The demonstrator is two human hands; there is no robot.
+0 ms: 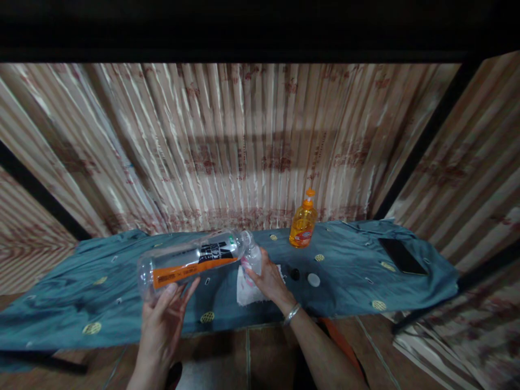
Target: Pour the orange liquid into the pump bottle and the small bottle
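Observation:
My left hand point(167, 311) grips a large clear plastic bottle point(179, 254) with an orange and black label, near its base. The bottle lies almost level in the air, its neck pointing right and slightly up. My right hand point(268, 276) is closed around a small clear bottle point(254, 257) with pink on its side. The large bottle's neck meets the top of the small one; whether they touch, I cannot tell. A crumpled white tissue point(248, 292) lies on the cloth under the small bottle. To its right are a small black cap point(294, 274) and a round white cap point(313, 280).
A pump bottle of orange liquid point(303, 226) stands behind, near the pleated curtain point(244, 135). A dark flat phone or tablet point(402, 256) lies on the right of the blue patterned cloth point(341, 298). Black frame posts point(422, 146) rise at both sides.

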